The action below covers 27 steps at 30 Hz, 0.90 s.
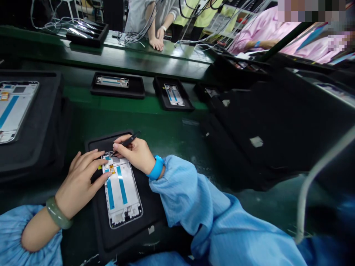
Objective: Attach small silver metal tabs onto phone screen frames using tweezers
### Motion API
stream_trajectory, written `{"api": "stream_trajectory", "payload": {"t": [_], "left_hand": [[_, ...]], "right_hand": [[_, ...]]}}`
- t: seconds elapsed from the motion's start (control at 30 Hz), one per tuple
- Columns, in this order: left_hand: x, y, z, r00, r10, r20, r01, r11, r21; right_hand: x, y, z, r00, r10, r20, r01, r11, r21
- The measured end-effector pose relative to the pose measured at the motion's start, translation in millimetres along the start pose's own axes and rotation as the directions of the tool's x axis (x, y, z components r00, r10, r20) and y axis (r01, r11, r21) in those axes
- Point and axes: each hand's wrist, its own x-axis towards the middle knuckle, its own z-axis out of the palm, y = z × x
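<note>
Pinching black tweezers (128, 141) in the right hand (135, 154), left hand (80, 179) spread on a phone frame (122, 192) running lengthwise forward.

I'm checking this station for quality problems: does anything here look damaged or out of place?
A ragged pale patch sits on the large black mat right of the phone frame, like leftover tape or wear. A smaller one marks the mat beneath that frame. The frame itself looks undamaged from here.
</note>
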Motion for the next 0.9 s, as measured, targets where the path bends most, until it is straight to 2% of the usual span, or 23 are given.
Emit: {"api": "stream_trajectory", "payload": {"t": [0.5, 0.9], "left_hand": [[-0.4, 0.5, 0.3, 1.000, 0.003, -0.003, -0.003, 1.000, -0.003], [0.3, 1.6, -1.0, 1.000, 0.008, 0.013, -0.009, 1.000, 0.030]], "right_hand": [[-2.6, 1.4, 1.1, 0.997, -0.079, -0.022, 0.074, 0.983, -0.168], [-3.3, -3.1, 0.3, 0.995, -0.094, -0.025, 0.087, 0.976, -0.201]]}}
